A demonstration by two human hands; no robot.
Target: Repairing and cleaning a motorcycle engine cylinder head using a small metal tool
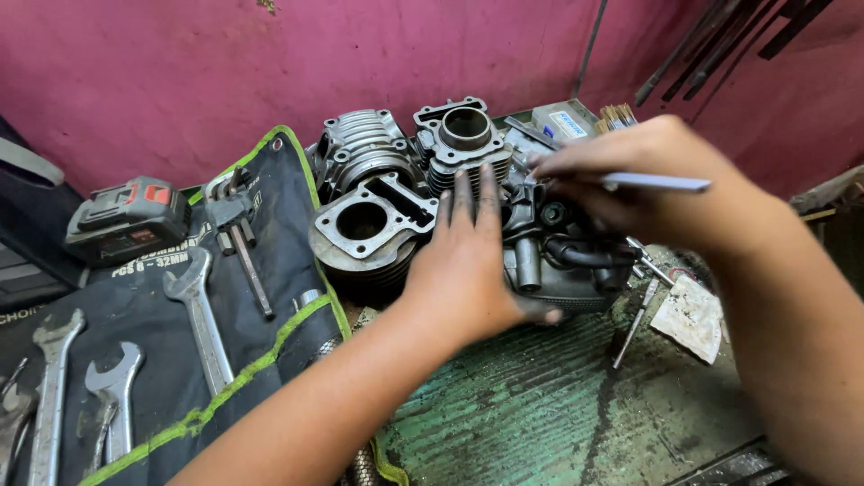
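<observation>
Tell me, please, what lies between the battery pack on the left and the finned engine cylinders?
In the head view, the dark tool roll lies between the battery pack and the cylinders, with an adjustable wrench resting on it.

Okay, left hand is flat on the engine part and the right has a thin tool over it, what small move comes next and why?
Probably lower the thin metal tool a little toward the dark engine part. The right hand holds it just above that part, while the left hand presses flat on the part, seemingly bracing it. Where the tip sits is hidden behind the fingers.
</observation>
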